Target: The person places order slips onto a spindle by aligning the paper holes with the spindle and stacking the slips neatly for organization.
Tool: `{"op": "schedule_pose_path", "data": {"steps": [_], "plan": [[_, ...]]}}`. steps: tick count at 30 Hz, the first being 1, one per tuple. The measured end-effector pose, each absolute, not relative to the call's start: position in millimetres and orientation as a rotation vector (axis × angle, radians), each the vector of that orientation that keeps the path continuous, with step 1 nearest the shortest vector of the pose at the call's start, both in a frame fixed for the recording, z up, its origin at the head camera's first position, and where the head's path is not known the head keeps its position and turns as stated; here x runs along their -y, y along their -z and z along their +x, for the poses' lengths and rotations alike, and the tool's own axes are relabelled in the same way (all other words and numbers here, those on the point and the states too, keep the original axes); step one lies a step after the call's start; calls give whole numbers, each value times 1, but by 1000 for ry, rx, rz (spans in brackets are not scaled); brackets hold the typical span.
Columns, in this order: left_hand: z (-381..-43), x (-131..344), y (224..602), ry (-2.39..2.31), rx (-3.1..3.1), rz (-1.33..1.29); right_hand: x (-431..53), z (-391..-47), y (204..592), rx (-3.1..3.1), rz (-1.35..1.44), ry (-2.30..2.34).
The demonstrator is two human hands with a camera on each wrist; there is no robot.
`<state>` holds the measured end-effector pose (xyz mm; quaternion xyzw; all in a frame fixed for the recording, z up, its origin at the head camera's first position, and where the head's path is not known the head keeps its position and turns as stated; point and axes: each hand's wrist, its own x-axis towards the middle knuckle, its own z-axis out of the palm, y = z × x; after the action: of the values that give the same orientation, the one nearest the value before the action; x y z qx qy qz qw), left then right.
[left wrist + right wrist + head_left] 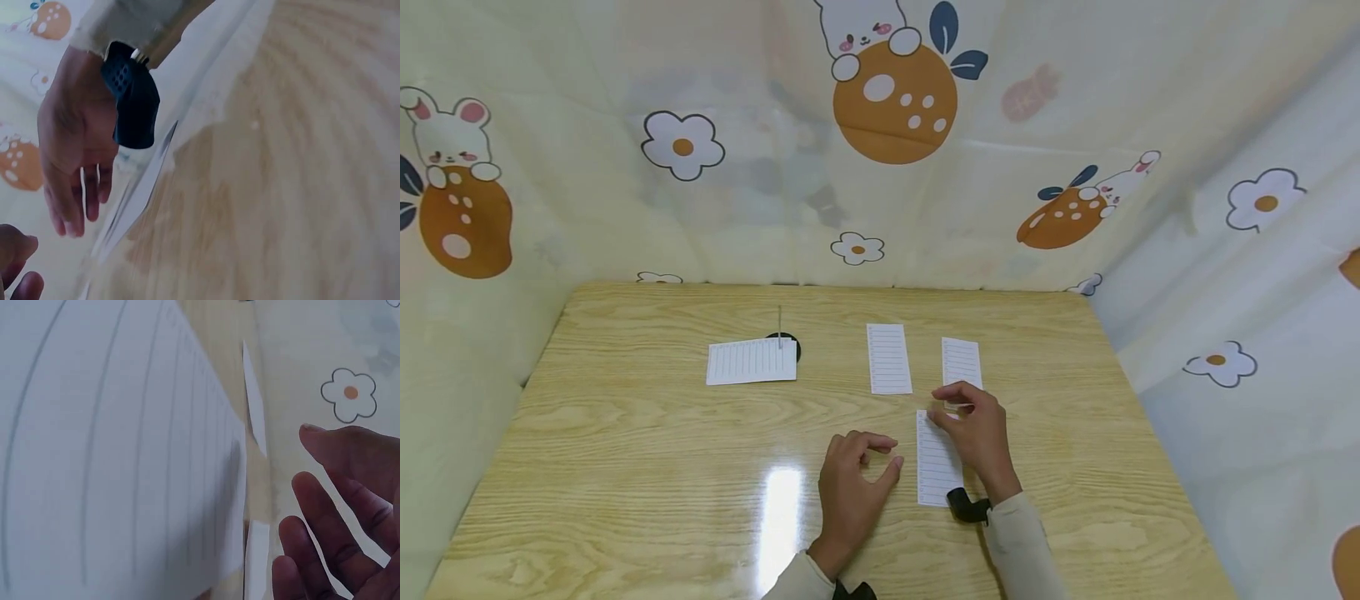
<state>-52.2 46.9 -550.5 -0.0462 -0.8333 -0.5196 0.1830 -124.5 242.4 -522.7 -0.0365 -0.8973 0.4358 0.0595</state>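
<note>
A pale curtain (760, 217) printed with rabbits, orange fruit and white flowers hung behind a wood-grain table (625, 467), and a bright patch of glare (781, 521) lay on the tabletop left of the hands. Toward the back left, a lined sheet (748, 362) lay sideways over a round black base (798, 348), with a thin rod (779, 321) standing up at the sheet's right end; whether the rod went through the paper could not be told. To the right of it were three more lined slips: a middle slip (889, 360), a far-right slip (958, 357) partly covered by the right hand (981, 433), and a near slip (936, 467) lying lengthwise in front of the person. The right hand was over the top end of the near slip, its thumb and fingers bent and spread apart, gripping nothing; in the right wrist view, a gap showed between the fingertips and that slip's edge. The left hand (853, 492) was just left of the near slip, above the table, its fingers bent and a narrow gap between thumb and forefinger, likewise gripping nothing. Both wrists came out of light sleeves (1022, 542), and a black device (966, 506) sat at the right wrist, overlapping the near slip's bottom corner from above.
</note>
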Motion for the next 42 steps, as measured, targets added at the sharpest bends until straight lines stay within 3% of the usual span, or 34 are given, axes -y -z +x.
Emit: {"op": "schedule_pose_path", "data": {"steps": [16, 42], "plan": [[-30, -79, 554, 1437, 2524, -198, -259, -119, 526, 2840, -132, -1226], [-33, -84, 556, 1154, 2694, -264, -259, -120, 528, 2840, -62, -1233]]}}
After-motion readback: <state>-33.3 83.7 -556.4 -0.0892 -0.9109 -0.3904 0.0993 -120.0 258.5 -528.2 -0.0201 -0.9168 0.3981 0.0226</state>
